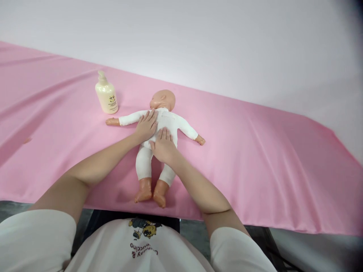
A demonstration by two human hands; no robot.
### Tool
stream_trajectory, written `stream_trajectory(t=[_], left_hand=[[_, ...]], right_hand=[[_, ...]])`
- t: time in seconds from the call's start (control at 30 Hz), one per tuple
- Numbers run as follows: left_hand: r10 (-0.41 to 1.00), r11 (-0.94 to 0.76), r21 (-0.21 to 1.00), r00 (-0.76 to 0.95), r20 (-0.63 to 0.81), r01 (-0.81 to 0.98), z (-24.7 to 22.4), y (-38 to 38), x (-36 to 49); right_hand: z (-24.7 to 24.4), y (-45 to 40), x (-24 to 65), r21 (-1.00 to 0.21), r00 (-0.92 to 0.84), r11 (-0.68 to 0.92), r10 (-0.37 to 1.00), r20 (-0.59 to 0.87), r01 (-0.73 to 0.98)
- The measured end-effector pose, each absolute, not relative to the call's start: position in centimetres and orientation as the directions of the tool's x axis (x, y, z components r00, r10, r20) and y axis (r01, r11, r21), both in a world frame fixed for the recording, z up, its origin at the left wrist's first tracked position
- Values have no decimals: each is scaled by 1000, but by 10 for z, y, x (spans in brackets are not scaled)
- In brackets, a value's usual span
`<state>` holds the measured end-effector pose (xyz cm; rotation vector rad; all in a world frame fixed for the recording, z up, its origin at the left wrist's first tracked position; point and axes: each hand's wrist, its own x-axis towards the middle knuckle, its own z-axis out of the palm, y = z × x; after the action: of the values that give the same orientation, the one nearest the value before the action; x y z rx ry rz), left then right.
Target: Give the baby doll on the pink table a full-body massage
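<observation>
The doll (168, 121) lies stretched out on the pink cloth (232, 162), head (167, 99) turned aside, feet toward the wearer; a pump bottle (107, 99) stands upright near one outstretched arm. The left hand (146, 127) rests flat on the upper torso, the right hand (163, 146) on the lower torso; fingers are extended, and neither hand grasps anything. The doll appears light, its white-covered body probably soft and yielding, head and feet likely firmer and smoother. Recommended hold: both palms around the torso, head supported, limbs not used for lifting.
</observation>
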<state>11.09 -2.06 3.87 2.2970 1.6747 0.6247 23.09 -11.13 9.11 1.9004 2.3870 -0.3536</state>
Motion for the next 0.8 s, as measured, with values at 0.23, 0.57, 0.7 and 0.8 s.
stream_trajectory(t=[0.23, 0.57, 0.7, 0.8], left_hand=[[946, -325, 500, 263, 192, 803, 38, -16, 107], [955, -295, 533, 244, 166, 793, 38, -10, 103], [948, -316, 541, 245, 202, 779, 37, -13, 105], [950, -312, 528, 247, 191, 790, 37, -14, 107]], right_hand=[[93, -123, 229, -161, -427, 399, 876, -225, 903], [86, -62, 257, -258, -488, 447, 864, -121, 856], [79, -48, 264, -244, -427, 408, 904, -25, 880], [75, -36, 276, -293, -351, 341, 936, 22, 893]])
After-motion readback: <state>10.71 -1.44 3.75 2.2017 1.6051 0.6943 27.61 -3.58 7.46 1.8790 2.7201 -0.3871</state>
